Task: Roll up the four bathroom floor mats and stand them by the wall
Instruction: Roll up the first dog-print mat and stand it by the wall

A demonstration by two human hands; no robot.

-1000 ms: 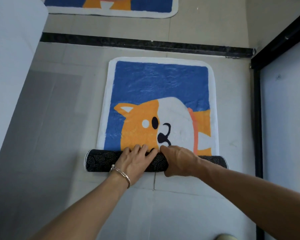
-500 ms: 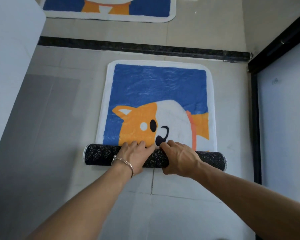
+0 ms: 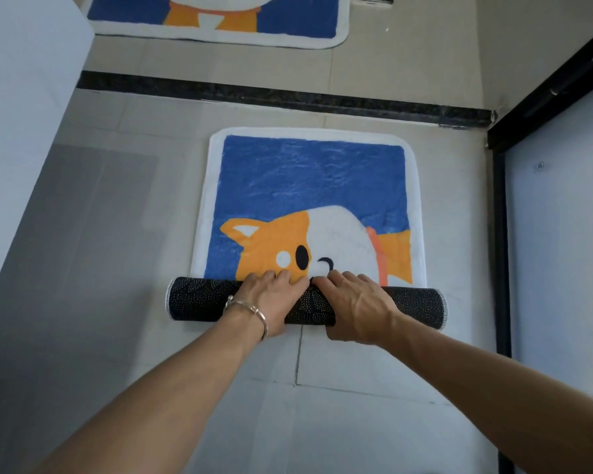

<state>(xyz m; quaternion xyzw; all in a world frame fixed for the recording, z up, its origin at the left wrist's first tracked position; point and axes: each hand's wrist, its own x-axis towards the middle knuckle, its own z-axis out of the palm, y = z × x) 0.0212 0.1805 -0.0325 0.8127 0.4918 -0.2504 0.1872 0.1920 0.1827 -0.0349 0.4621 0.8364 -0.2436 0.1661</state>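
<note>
A blue floor mat (image 3: 308,186) with an orange and white dog and a white border lies on the tiled floor. Its near end is rolled into a dark dotted tube (image 3: 199,299), underside out, lying crosswise. My left hand (image 3: 267,299), with a bracelet at the wrist, and my right hand (image 3: 353,306) sit side by side on the middle of the roll. Their fingers curl over its top down to the flat part of the mat. A second mat (image 3: 220,25) of the same design lies flat farther away, cut off by the top edge.
A black threshold strip (image 3: 288,97) crosses the floor between the two mats. A white wall (image 3: 21,131) stands on the left. A black-framed panel (image 3: 500,234) runs along the right side, close to the mat's right edge.
Both hands have pushed the roll away from me. The tube is thicker and covers more of the dog picture. The view has tilted, showing more of the far mat.
</note>
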